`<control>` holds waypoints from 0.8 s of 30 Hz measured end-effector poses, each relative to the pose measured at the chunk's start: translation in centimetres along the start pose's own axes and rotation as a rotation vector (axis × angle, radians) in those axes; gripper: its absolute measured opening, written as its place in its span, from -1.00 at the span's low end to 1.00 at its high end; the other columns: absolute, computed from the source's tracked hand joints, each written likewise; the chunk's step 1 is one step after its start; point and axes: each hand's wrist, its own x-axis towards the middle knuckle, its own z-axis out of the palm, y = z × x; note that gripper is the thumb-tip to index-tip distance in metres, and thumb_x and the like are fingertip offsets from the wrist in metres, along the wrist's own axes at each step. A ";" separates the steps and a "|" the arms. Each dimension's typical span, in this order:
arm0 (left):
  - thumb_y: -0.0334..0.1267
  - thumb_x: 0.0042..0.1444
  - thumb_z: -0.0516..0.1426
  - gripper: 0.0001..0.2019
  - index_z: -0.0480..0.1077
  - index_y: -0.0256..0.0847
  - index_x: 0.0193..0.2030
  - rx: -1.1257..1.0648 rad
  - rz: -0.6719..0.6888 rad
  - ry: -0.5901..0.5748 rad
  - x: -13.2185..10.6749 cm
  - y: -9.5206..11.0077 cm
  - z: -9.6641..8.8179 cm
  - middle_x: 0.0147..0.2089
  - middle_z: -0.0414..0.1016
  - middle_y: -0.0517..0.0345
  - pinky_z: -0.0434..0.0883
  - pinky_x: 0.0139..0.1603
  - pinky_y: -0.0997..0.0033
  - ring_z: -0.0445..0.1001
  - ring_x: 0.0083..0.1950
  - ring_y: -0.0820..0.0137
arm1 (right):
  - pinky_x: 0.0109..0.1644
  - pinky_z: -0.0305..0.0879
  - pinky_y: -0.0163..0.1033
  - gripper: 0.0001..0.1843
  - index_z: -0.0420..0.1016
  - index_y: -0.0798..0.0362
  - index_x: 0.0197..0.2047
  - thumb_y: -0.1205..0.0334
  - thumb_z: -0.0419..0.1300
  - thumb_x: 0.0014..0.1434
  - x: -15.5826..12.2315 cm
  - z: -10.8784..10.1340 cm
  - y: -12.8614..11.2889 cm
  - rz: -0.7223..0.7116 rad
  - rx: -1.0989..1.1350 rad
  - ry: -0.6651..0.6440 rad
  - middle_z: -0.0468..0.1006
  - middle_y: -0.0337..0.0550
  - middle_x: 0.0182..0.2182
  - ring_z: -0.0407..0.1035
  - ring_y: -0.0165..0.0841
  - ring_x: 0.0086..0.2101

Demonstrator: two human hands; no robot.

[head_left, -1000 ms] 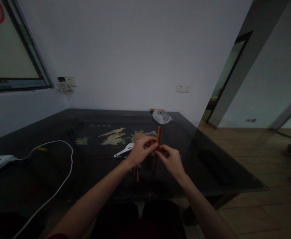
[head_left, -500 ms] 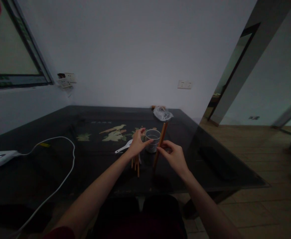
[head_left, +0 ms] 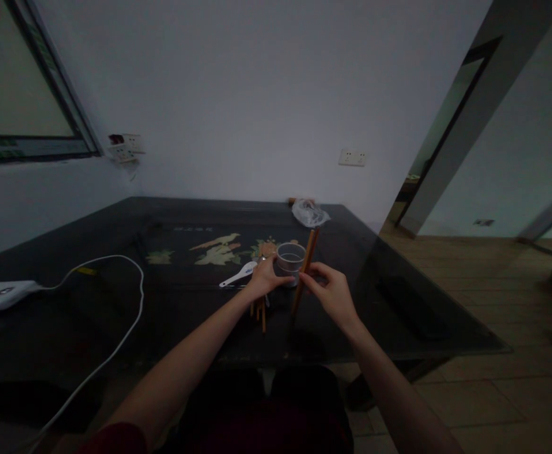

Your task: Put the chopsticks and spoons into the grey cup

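Note:
Around the lower left side of a grey cylindrical cup (head_left: 291,257) curls my left hand (head_left: 265,279), its thumb across the front. The cup is upright on the dark table. My right hand (head_left: 331,291) pinches a pair of brown chopsticks (head_left: 306,260), held nearly upright just right of the cup. Their lower ends are near the tabletop; contact is too dark to tell. Several more chopsticks (head_left: 263,320) lie beneath my left hand, partly hidden by it. A white spoon (head_left: 234,277) with a blue mark rests left of that hand.
The dark table (head_left: 172,315) has a painted bird-and-flower pattern. At its back is a clear plastic bag (head_left: 310,214). To the left, a white device (head_left: 4,295) trails a white cable (head_left: 142,287). A dark flat object (head_left: 411,309) lies at the right.
My left hand has come down and closed against the cup's side; before, its fingers were spread beside the rim. My right hand still holds the chopsticks in nearly the same place.

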 end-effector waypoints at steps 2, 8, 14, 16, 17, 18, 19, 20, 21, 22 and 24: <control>0.05 -0.21 0.31 -0.30 0.29 -0.22 0.07 0.057 -0.020 -0.009 0.0 0.2 0.1 0.05 0.45 -0.07 0.32 0.05 0.16 0.40 0.07 0.10 | -0.46 0.42 -0.25 -0.76 0.51 0.08 -0.32 0.07 0.22 0.06 0.0 0.0 0.1 -0.001 -0.008 0.007 0.57 -0.07 -0.39 0.46 -0.24 -0.40; 0.07 -0.14 0.26 -0.40 0.34 -0.23 0.00 0.107 -0.076 0.008 -0.1 0.2 0.5 0.00 0.49 -0.05 0.33 0.00 0.19 0.41 0.05 0.09 | -0.40 0.45 -0.24 -0.76 0.51 0.09 -0.36 0.06 0.22 0.07 0.4 -0.1 0.3 -0.045 -0.058 0.033 0.57 -0.07 -0.41 0.46 -0.25 -0.40; 0.06 -0.12 0.25 -0.39 0.32 -0.22 0.05 0.177 -0.007 0.019 -0.2 0.1 0.2 0.02 0.48 -0.07 0.30 0.02 0.13 0.40 0.06 0.05 | -0.42 0.45 -0.25 -0.69 0.52 0.12 -0.34 0.01 0.25 0.03 2.9 -1.9 -2.5 -0.102 -0.002 0.169 0.56 -0.08 -0.42 0.46 -0.28 -0.41; 0.06 -0.11 0.24 -0.39 0.33 -0.22 0.04 0.172 -0.004 0.015 -0.3 0.1 0.1 0.03 0.47 -0.07 0.29 0.03 0.12 0.40 0.06 0.05 | -0.44 0.45 -0.25 -0.68 0.52 0.13 -0.31 0.02 0.25 0.02 4.7 -2.7 -3.4 -0.146 0.048 0.244 0.56 -0.07 -0.40 0.46 -0.28 -0.40; 0.06 -0.11 0.24 -0.40 0.33 -0.22 0.04 0.168 -0.005 0.014 -0.3 0.1 0.0 0.03 0.47 -0.07 0.29 0.03 0.11 0.39 0.07 0.05 | -0.44 0.45 -0.25 -0.68 0.51 0.13 -0.30 0.02 0.24 0.03 5.7 -3.0 -3.5 -0.167 0.065 0.271 0.56 -0.07 -0.39 0.46 -0.28 -0.40; 0.06 -0.11 0.24 -0.40 0.33 -0.23 0.03 0.164 -0.005 0.011 -0.3 0.1 -0.1 0.03 0.47 -0.08 0.28 0.04 0.11 0.39 0.07 0.04 | -0.44 0.45 -0.25 -0.68 0.51 0.13 -0.30 0.01 0.23 0.03 6.9 -3.2 -3.4 -0.188 0.076 0.291 0.55 -0.07 -0.39 0.46 -0.28 -0.38; 0.06 -0.11 0.25 -0.40 0.34 -0.23 0.03 0.160 -0.005 0.007 -0.4 0.1 -0.2 0.03 0.47 -0.09 0.28 0.03 0.11 0.40 0.06 0.04 | -0.44 0.45 -0.25 -0.67 0.50 0.13 -0.29 0.01 0.23 0.03 8.0 -3.2 -3.1 -0.201 0.076 0.292 0.55 -0.07 -0.38 0.46 -0.28 -0.37; 0.05 -0.11 0.25 -0.40 0.33 -0.22 0.04 0.156 -0.003 0.004 -0.4 0.1 -0.2 0.02 0.48 -0.09 0.29 0.03 0.11 0.40 0.06 0.04 | -0.43 0.44 -0.25 -0.67 0.50 0.12 -0.29 0.01 0.23 0.03 9.0 -3.0 -2.6 -0.209 0.067 0.285 0.55 -0.08 -0.37 0.46 -0.28 -0.37; 0.05 -0.11 0.25 -0.40 0.33 -0.22 0.04 0.152 -0.002 0.002 -0.4 0.2 -0.3 0.01 0.48 -0.08 0.29 0.02 0.12 0.41 0.05 0.05 | -0.41 0.45 -0.24 -0.67 0.50 0.13 -0.29 0.01 0.23 0.02 10.0 -2.7 -2.0 -0.210 0.056 0.254 0.55 -0.08 -0.37 0.46 -0.28 -0.37; 0.04 -0.12 0.25 -0.40 0.33 -0.22 0.04 0.149 -0.001 0.000 -0.4 0.2 -0.3 0.01 0.48 -0.08 0.30 0.01 0.13 0.41 0.04 0.05 | -0.38 0.45 -0.23 -0.67 0.50 0.12 -0.30 0.01 0.23 0.02 10.9 -2.3 -1.2 -0.208 0.048 0.215 0.56 -0.09 -0.38 0.46 -0.28 -0.37; 0.04 -0.12 0.25 -0.41 0.33 -0.23 0.03 0.146 -0.001 -0.003 -0.4 0.2 -0.4 -0.01 0.49 -0.08 0.31 0.00 0.14 0.42 0.03 0.05 | -0.32 0.46 -0.19 -0.68 0.51 0.12 -0.32 0.01 0.23 0.01 12.2 -1.2 0.6 -0.196 0.038 0.111 0.56 -0.10 -0.40 0.47 -0.27 -0.37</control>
